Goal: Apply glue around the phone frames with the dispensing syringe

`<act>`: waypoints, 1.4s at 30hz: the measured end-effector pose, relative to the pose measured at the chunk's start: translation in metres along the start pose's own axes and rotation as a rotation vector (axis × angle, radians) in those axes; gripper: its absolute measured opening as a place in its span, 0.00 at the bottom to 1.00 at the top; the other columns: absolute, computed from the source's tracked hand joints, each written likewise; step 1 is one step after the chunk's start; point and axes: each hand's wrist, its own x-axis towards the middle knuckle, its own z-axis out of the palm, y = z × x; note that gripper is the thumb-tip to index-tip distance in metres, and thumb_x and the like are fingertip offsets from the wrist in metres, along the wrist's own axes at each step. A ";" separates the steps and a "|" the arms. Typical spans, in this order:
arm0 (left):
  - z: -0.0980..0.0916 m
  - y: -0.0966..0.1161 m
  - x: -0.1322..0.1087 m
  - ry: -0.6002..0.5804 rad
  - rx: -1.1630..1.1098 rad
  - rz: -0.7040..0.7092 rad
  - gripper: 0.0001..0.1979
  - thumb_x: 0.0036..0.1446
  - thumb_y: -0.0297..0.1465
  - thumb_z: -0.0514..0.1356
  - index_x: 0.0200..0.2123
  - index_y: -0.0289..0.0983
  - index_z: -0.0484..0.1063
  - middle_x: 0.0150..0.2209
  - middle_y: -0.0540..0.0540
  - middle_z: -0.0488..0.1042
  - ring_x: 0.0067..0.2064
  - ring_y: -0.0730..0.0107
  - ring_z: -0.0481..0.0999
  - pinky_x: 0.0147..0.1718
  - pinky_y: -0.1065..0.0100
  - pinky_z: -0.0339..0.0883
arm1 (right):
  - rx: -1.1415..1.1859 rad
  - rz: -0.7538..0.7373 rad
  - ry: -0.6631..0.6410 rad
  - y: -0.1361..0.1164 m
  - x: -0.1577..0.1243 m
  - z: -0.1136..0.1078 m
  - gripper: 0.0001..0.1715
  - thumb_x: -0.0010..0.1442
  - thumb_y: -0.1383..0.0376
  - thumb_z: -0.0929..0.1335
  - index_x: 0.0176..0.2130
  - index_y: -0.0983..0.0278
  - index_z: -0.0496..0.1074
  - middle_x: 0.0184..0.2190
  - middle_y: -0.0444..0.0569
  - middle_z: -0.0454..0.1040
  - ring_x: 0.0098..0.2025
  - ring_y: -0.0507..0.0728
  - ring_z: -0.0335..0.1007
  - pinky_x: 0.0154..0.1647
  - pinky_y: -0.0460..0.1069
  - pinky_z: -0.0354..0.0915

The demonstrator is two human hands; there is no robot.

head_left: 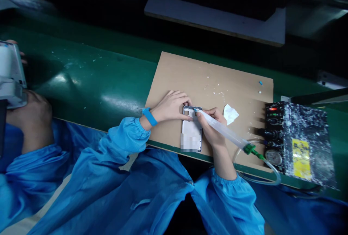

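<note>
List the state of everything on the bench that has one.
Phone frame: flat on cardboard, left hand gripping its top edge.
Syringe: tilted, held in right hand, tip at frame's top.
Hose: attached to syringe's green cap.
Controller box: red light lit.
Paper scrap: crumpled, loose on cardboard.

Surface (89, 79): dark green, glossy, scattered with white specks.

Cardboard sheet (174, 75): plain tan, dotted with white flecks toward its far right. One small blue chip (260, 82) lies there.

Phone frame (191, 130): pale silver-grey with a darker rim.

Syringe (223, 131): clear, milky white inside, ending in a green fitting (248, 149).

Tube (269, 177): colourless, transparent.

Paper scrap (230, 113): white.

Wristband (149, 116): bright blue.

Left sleeve (122, 137) and right sleeve (231, 198): the same bright blue, unpatterned.

Control box (304, 137): black, heavily spattered with white over top and side. Its yellow label (301, 158) is itself speckled. On the front panel a red lamp (272, 108) glows above a green lamp (272, 114).

Board (217, 19) beyond the surface: flat grey, tan along its near edge.
</note>
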 end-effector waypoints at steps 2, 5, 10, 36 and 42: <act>0.000 0.000 0.000 0.000 0.004 0.000 0.25 0.57 0.52 0.79 0.46 0.43 0.78 0.48 0.50 0.82 0.53 0.57 0.78 0.55 0.56 0.61 | -0.004 -0.002 0.009 0.000 0.000 0.000 0.21 0.69 0.47 0.81 0.40 0.59 0.77 0.40 0.51 0.86 0.36 0.59 0.81 0.35 0.52 0.72; 0.000 0.000 0.000 -0.011 0.012 -0.007 0.24 0.58 0.52 0.78 0.46 0.44 0.78 0.48 0.50 0.82 0.53 0.57 0.78 0.55 0.56 0.61 | -0.017 0.009 0.019 -0.001 0.000 0.000 0.22 0.69 0.47 0.81 0.40 0.59 0.77 0.39 0.51 0.86 0.35 0.58 0.79 0.34 0.52 0.70; -0.002 0.003 0.001 -0.021 0.010 -0.013 0.25 0.57 0.51 0.80 0.46 0.43 0.78 0.49 0.50 0.82 0.53 0.57 0.78 0.56 0.56 0.61 | -0.022 0.014 0.014 -0.001 0.000 -0.001 0.22 0.68 0.46 0.81 0.39 0.59 0.77 0.39 0.51 0.86 0.35 0.59 0.80 0.34 0.52 0.70; 0.001 -0.001 0.000 -0.005 0.026 0.005 0.24 0.61 0.55 0.76 0.47 0.44 0.77 0.49 0.49 0.82 0.53 0.56 0.78 0.55 0.55 0.61 | -0.028 0.015 0.027 -0.013 0.002 0.001 0.21 0.65 0.48 0.79 0.34 0.58 0.74 0.29 0.46 0.80 0.28 0.56 0.72 0.26 0.50 0.66; 0.000 -0.001 -0.001 -0.002 0.014 0.009 0.23 0.62 0.54 0.75 0.47 0.44 0.78 0.49 0.48 0.82 0.53 0.56 0.78 0.55 0.55 0.61 | -0.027 0.023 0.031 -0.011 0.002 0.001 0.22 0.65 0.48 0.80 0.35 0.58 0.73 0.29 0.46 0.79 0.27 0.55 0.72 0.26 0.49 0.65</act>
